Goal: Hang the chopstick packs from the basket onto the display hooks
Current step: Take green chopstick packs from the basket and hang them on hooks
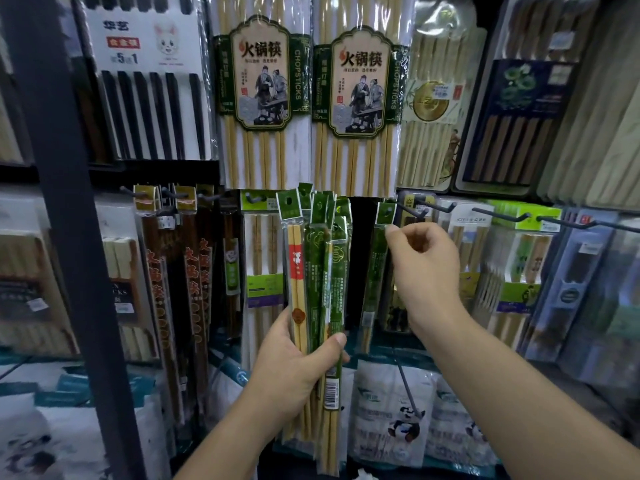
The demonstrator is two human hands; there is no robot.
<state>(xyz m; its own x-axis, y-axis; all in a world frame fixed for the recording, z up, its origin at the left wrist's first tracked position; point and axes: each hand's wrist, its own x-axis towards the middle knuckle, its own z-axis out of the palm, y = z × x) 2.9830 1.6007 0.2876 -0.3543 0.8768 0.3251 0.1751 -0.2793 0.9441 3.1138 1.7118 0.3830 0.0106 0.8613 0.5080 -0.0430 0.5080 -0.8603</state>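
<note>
— Packs [317,271], location?
— Bundle of narrow green-labelled chopstick packs, upright, clamped in left hand [294,362], thumb across the front. In front of the rack, below two large hotpot packs [265,98].
— Single pack [379,265]?
— Green header pinched between right hand [424,258] thumb and forefinger, at the tip of a black hook [414,206]. Whether the hole is on the hook appears unclear.
— Surroundings?
— Dark post [65,220] left; more hooks [502,214] right.

My single head-mounted camera faces forward and slightly downward, close to the display rack [502,216] ahead of me.
</note>
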